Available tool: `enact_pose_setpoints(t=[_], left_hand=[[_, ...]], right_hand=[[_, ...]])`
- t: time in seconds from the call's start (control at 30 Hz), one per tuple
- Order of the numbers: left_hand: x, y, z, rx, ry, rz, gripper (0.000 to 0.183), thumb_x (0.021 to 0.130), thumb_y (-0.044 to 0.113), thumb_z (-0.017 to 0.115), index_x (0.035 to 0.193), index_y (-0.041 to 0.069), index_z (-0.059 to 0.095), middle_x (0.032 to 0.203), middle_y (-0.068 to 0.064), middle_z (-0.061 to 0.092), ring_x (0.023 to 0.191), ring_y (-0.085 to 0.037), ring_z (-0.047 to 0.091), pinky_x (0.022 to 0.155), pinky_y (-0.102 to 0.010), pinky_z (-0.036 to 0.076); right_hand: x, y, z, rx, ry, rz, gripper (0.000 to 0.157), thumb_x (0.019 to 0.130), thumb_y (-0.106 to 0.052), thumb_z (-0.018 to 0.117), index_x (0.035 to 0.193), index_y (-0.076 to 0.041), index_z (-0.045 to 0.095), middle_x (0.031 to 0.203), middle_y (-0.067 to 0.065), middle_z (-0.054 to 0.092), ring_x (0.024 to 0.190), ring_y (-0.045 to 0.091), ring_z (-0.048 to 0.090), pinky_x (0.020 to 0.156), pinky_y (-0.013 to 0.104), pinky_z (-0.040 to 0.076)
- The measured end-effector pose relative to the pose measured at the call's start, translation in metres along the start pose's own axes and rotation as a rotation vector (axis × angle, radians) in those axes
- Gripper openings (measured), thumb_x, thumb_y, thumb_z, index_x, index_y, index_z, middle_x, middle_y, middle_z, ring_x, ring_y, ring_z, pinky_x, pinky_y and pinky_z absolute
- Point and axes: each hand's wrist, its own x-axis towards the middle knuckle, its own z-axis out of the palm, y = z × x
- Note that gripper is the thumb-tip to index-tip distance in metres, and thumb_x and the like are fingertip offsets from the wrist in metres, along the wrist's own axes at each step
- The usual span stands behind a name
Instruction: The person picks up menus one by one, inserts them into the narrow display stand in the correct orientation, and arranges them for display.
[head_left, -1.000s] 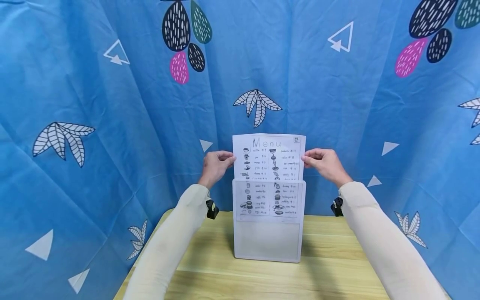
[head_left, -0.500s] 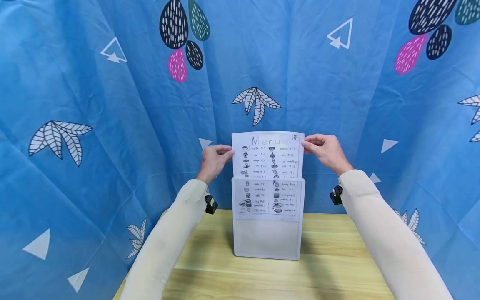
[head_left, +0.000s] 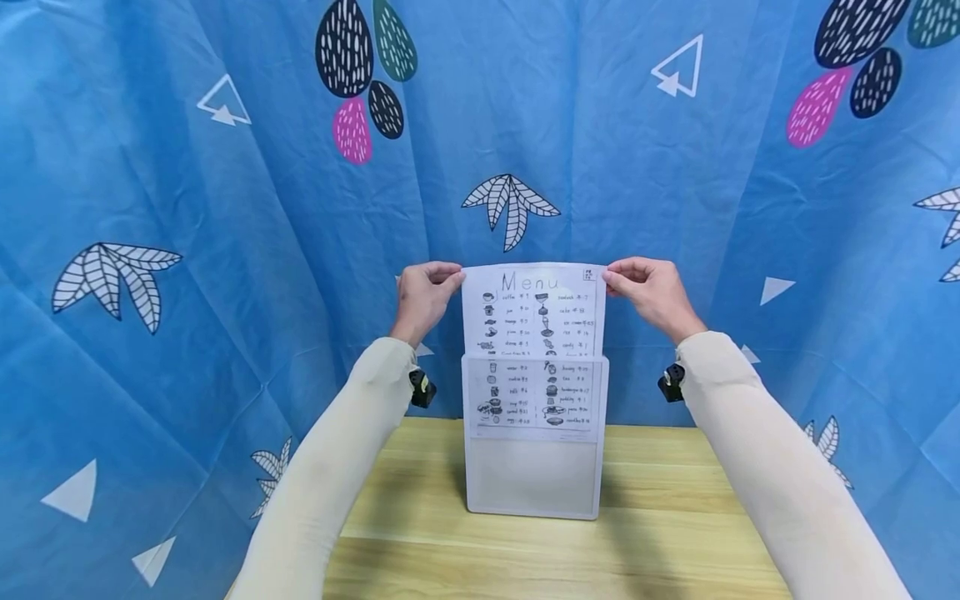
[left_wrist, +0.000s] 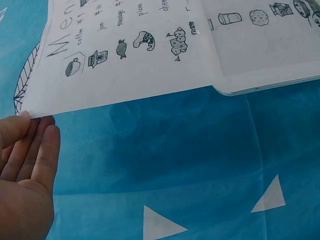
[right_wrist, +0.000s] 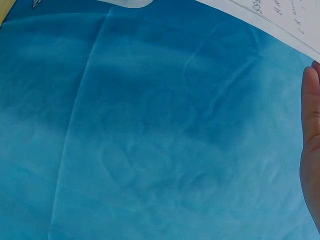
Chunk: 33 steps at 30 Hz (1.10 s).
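Observation:
A white paper menu (head_left: pixel 517 312) with handwritten words and small food drawings stands upright, its lower part inside a translucent sleeve (head_left: pixel 532 479). The sleeve is upright on the table, and its bottom portion below the paper shows no print. My left hand (head_left: pixel 426 300) pinches the menu's upper left corner between thumb and fingers; the left wrist view shows the thumb on the sheet's front. At the upper right corner, my right hand (head_left: pixel 651 293) pinches the sheet. Only a sliver of that hand is visible in the right wrist view, at the right edge.
A wooden table (head_left: pixel 420 533) with light grain lies under the sleeve. Blue patterned cloth (head_left: pixel 510 108) hangs behind and on both sides, close behind the sheet. A small black camera (head_left: pixel 422 388) is strapped to the left wrist, another (head_left: pixel 671 382) to the right.
Both hands have moved up along the menu's side edges to its top corners, the right hand first. The paper sits at about the same depth in the sleeve.

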Motion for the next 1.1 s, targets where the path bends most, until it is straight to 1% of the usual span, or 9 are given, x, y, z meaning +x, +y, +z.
enact_pose_setpoints(t=[0.13,0.2,0.23,0.3,0.33,0.43,0.6,0.83,1.1], left_hand=[[-0.003,-0.003,0.000,0.008,0.005,-0.002,0.023,0.095,0.022,0.070,0.111,0.006,0.076,0.104,-0.010,0.074,0.106,-0.024,0.067,0.123,-0.048,0.006],[-0.005,-0.005,0.000,0.006,0.003,-0.005,0.023,0.095,0.021,0.070,0.112,0.006,0.076,0.105,-0.010,0.074,0.105,-0.024,0.067,0.120,-0.046,0.024],[-0.005,-0.006,0.001,0.003,0.002,-0.005,0.023,0.095,0.021,0.070,0.111,0.006,0.076,0.105,-0.011,0.074,0.104,-0.025,0.067,0.115,-0.045,0.034],[-0.006,-0.008,0.001,-0.002,-0.002,-0.006,0.022,0.096,0.020,0.070,0.111,0.005,0.076,0.105,-0.011,0.073,0.102,-0.025,0.067,0.101,-0.042,0.049],[-0.006,-0.009,0.002,-0.005,-0.004,-0.006,0.022,0.096,0.020,0.070,0.111,0.005,0.076,0.105,-0.011,0.073,0.101,-0.024,0.067,0.093,-0.041,0.054],[-0.007,-0.010,0.002,-0.008,-0.006,0.001,0.021,0.096,0.020,0.070,0.110,0.005,0.076,0.104,-0.011,0.073,0.100,-0.024,0.067,0.089,-0.039,0.055],[-0.009,-0.010,0.002,-0.009,-0.007,0.010,0.021,0.096,0.020,0.070,0.110,0.006,0.076,0.104,-0.010,0.073,0.099,-0.023,0.067,0.089,-0.039,0.055],[-0.008,-0.012,0.002,-0.025,-0.007,0.016,0.020,0.096,0.019,0.069,0.108,0.005,0.076,0.103,-0.010,0.073,0.099,-0.023,0.067,0.090,-0.039,0.055],[-0.010,-0.013,0.001,-0.016,-0.022,0.009,0.021,0.096,0.020,0.069,0.109,0.005,0.076,0.104,-0.011,0.072,0.099,-0.024,0.066,0.091,-0.040,0.055]], right_hand=[[-0.001,0.000,0.001,-0.011,-0.001,0.004,0.033,0.098,-0.031,0.065,0.113,-0.002,0.072,0.110,0.016,0.072,0.091,0.014,0.071,0.101,0.048,0.049],[-0.002,0.000,0.002,-0.012,-0.005,0.008,0.032,0.099,-0.030,0.065,0.113,-0.002,0.072,0.111,0.017,0.072,0.092,0.016,0.072,0.101,0.048,0.049],[-0.002,0.001,0.002,-0.012,-0.007,0.008,0.032,0.099,-0.030,0.064,0.112,-0.002,0.072,0.111,0.017,0.072,0.092,0.017,0.072,0.101,0.048,0.049],[-0.003,0.002,0.003,-0.011,-0.008,0.009,0.032,0.099,-0.030,0.064,0.112,-0.002,0.072,0.110,0.017,0.072,0.092,0.018,0.072,0.100,0.049,0.049],[-0.003,0.003,0.003,-0.010,-0.008,0.009,0.032,0.099,-0.030,0.064,0.112,-0.002,0.072,0.110,0.017,0.072,0.092,0.018,0.072,0.100,0.049,0.049],[-0.004,0.004,0.004,-0.013,-0.006,0.008,0.033,0.098,-0.032,0.065,0.112,-0.002,0.072,0.109,0.016,0.072,0.091,0.017,0.071,0.098,0.049,0.050],[-0.006,0.005,0.003,-0.020,-0.012,0.006,0.036,0.098,-0.034,0.064,0.112,-0.001,0.071,0.110,0.017,0.072,0.093,0.018,0.071,0.099,0.051,0.049],[-0.007,0.004,0.003,-0.010,-0.010,-0.003,0.034,0.099,-0.032,0.064,0.112,-0.001,0.072,0.108,0.016,0.072,0.094,0.020,0.071,0.100,0.051,0.048],[-0.009,0.008,0.003,-0.031,-0.024,-0.017,0.036,0.099,-0.033,0.064,0.113,-0.001,0.071,0.107,0.018,0.072,0.098,0.030,0.070,0.102,0.053,0.046]])
